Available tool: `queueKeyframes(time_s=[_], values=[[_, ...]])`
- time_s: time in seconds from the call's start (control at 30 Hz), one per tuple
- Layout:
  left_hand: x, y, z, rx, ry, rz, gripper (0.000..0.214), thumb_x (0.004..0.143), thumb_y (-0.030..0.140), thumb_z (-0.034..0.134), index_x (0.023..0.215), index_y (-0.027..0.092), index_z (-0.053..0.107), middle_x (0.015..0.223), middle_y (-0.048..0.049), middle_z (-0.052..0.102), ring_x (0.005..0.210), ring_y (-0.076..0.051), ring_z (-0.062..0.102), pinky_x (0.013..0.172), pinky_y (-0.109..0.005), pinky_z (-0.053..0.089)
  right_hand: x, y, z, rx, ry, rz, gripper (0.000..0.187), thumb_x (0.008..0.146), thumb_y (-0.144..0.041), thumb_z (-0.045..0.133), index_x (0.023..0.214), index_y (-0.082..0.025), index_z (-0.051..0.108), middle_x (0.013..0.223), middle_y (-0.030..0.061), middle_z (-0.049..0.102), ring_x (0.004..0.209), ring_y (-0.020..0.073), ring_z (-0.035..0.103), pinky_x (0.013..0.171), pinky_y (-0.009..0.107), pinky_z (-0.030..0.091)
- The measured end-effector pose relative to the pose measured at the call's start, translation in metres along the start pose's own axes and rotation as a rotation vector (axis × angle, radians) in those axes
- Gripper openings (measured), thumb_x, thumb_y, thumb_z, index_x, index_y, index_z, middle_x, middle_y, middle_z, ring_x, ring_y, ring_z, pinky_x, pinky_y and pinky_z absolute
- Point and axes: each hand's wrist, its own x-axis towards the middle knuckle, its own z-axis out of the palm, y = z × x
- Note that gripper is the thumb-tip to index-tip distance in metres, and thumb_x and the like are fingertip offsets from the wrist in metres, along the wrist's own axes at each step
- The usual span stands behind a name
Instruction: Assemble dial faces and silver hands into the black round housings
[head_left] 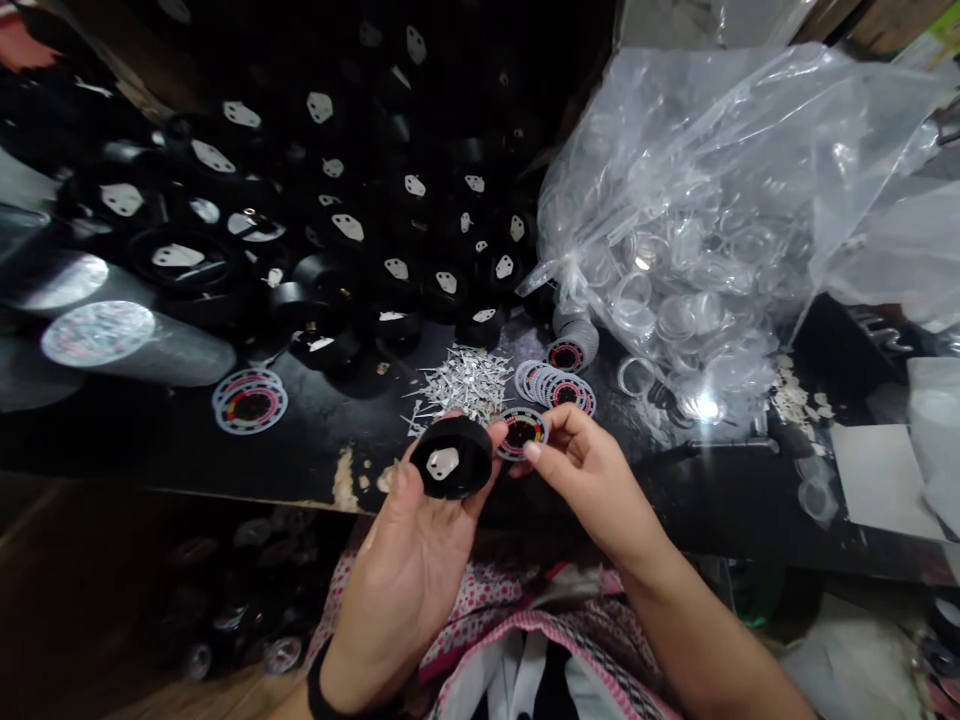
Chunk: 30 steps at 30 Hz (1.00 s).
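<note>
My left hand (412, 545) is wrapped round a black round gauge housing (471, 458), tilted so that its hollow side faces me. A pale metal plate with small holes (442, 463) shows inside it. Between thumb and fingers, my right hand (592, 465) pinches a printed dial disc (523, 434) with a black centre and coloured markings, close beside the housing. Beyond the hands lies a heap of small silvery pointers (466, 382). Overlapping dial discs (568, 392) are spread to its right, with a taller stack of dials (567, 354) behind them.
Many black housings (345, 230) crowd the back. A clear plastic bag (675, 180) of transparent round covers bulges at the right. On the left lie a wrapped roll of discs (180, 345) and loose dials (251, 402). A white card (885, 480) rests near the right edge.
</note>
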Motion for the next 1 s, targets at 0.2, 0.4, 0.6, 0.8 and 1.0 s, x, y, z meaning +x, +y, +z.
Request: queueKeyframes(time_s=[0.2, 0.4, 0.6, 0.8, 1.0], values=[[-0.006, -0.001, -0.008, 0.002, -0.014, -0.1, 0.035, 0.093, 0.051, 0.056, 0.109, 0.027, 0.075, 0.118, -0.0059, 0.077, 0.119, -0.029, 0.067, 0.106, -0.048, 0.052, -0.004, -0.009, -0.008, -0.103, 0.106, -0.121, 0.011, 0.09, -0.03, 0.063, 0.096, -0.022, 0.06, 0.07, -0.0059, 0.057, 0.059, 0.0083, 0.056, 0.062, 0.024, 0.048], [0.001, 0.008, -0.006, 0.028, -0.016, -0.03, 0.03, 0.092, 0.051, 0.058, 0.108, 0.031, 0.075, 0.119, -0.001, 0.076, 0.122, -0.028, 0.065, 0.108, -0.048, 0.05, -0.007, -0.017, -0.011, -0.345, 0.012, -0.197, 0.026, 0.093, -0.025, 0.056, 0.117, -0.026, 0.067, 0.088, -0.0012, 0.058, 0.065, 0.0083, 0.056, 0.071, 0.028, 0.052], [0.0, 0.003, 0.003, -0.076, 0.032, -0.026, 0.031, 0.089, 0.052, 0.062, 0.108, 0.03, 0.075, 0.115, -0.0027, 0.078, 0.121, -0.025, 0.066, 0.103, -0.04, 0.054, -0.004, -0.006, -0.003, -0.035, 0.039, -0.043, 0.028, 0.078, -0.033, 0.075, 0.098, -0.022, 0.06, 0.084, -0.0029, 0.06, 0.075, 0.0106, 0.059, 0.069, 0.024, 0.05], [0.0, 0.005, 0.009, -0.057, 0.068, -0.051, 0.033, 0.092, 0.047, 0.06, 0.112, 0.024, 0.073, 0.124, -0.0069, 0.073, 0.125, -0.025, 0.062, 0.101, -0.037, 0.055, -0.008, -0.013, -0.009, -0.194, 0.133, -0.169, 0.006, 0.09, -0.028, 0.065, 0.093, -0.023, 0.065, 0.08, -0.0044, 0.063, 0.07, 0.0088, 0.059, 0.069, 0.024, 0.048], [-0.001, 0.001, 0.016, 0.049, 0.013, -0.183, 0.028, 0.085, 0.042, 0.072, 0.11, 0.031, 0.077, 0.131, -0.003, 0.07, 0.128, -0.027, 0.06, 0.095, -0.034, 0.058, -0.011, -0.027, -0.001, -0.56, 0.062, -0.447, 0.017, 0.094, -0.015, 0.059, 0.104, -0.023, 0.07, 0.093, -0.0007, 0.066, 0.088, 0.0115, 0.06, 0.082, 0.026, 0.048]])
